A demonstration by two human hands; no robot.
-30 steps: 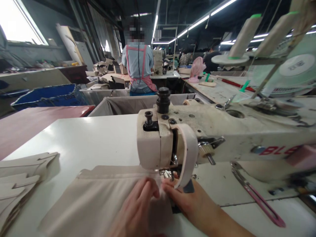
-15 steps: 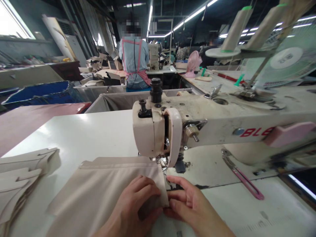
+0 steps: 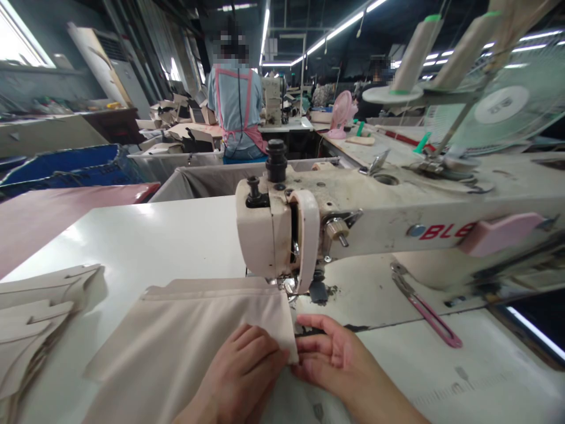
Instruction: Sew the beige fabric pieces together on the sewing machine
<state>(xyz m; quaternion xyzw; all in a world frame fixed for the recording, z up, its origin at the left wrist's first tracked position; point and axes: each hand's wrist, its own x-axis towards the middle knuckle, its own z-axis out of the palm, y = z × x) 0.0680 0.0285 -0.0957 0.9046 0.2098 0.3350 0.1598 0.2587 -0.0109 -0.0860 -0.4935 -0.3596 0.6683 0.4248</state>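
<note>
A beige fabric panel (image 3: 189,324) lies on the white table, its far right corner under the needle area (image 3: 289,287) of the sewing machine (image 3: 265,235). My left hand (image 3: 247,368) rests on the panel near its right edge, fingers drawn together and closed on the cloth; its thumb is mostly hidden. At that same edge my right hand (image 3: 331,359) pinches the cloth between thumb and lower fingers, the index finger stretched toward the machine. The fingertips of both hands nearly meet at the near right corner.
Folded beige pieces (image 3: 35,330) are stacked at left. Pink-handled thread snips (image 3: 428,312) lie right of my hands, beneath the machine arm. Thread cones (image 3: 415,56) stand at upper right. Beyond the table are a grey cloth bin (image 3: 198,179) and a seated person (image 3: 238,112) in an apron.
My left thumb and fingers have closed together, and the gap between them is gone. My right hand stays at the fabric edge. The view has shifted slightly.
</note>
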